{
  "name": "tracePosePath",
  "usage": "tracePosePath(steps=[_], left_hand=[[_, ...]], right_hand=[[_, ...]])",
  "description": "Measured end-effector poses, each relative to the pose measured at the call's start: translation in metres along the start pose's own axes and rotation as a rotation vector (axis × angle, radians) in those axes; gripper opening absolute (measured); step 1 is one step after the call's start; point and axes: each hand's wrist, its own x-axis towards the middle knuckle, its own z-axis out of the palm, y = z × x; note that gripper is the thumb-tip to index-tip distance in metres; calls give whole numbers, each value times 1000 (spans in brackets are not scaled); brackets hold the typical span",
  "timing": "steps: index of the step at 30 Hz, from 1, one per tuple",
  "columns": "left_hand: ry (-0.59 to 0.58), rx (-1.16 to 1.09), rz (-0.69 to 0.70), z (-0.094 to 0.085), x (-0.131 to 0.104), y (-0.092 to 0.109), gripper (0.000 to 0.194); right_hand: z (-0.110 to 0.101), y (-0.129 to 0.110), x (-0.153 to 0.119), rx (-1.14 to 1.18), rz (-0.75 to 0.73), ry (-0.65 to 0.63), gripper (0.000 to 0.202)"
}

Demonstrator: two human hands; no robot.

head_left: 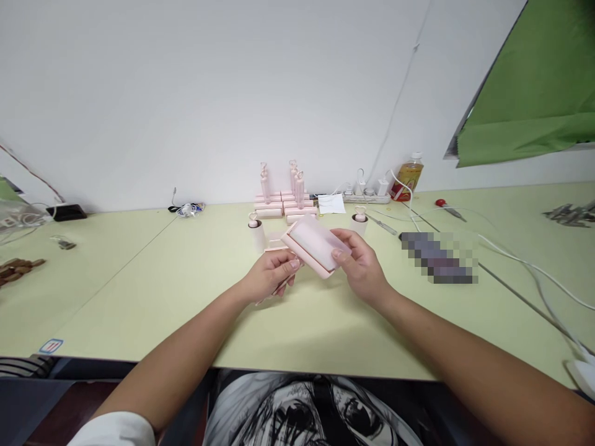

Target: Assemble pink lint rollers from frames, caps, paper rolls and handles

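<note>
My right hand (365,265) is closed on a pale pink case (312,243), thumb on its top face and fingers round its far side. The case is tilted above the table, with a brown-edged opening along its near left side. My left hand (272,272) is closed just left of the case, pinching a thin piece that I cannot make out; its end shows below the fingers. Behind my hands stand two pale cylinders with dark rims and ring-topped inserts, the left cylinder (257,234) and the right cylinder (359,221).
Several pink cases (268,210) with slim upright bottles stand near the wall. To the right are a white paper (331,204), a power strip (372,199), a drink bottle (407,178), a red-handled screwdriver (450,209) and a white cable (534,267). Brown pieces (18,270) lie far left.
</note>
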Motion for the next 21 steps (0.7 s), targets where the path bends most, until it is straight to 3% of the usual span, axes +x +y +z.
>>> tracePosePath(steps=[7, 14, 21], left_hand=[[-5, 11, 14, 2, -1, 2, 39], [-1, 26, -4, 3, -2, 5, 41], [2, 29, -4, 3, -2, 6, 41]], right_hand=[[-2, 4, -1, -27, -2, -37, 45], [-11, 1, 3, -91, -41, 159, 46], [-14, 8, 6, -3, -3, 171, 37]])
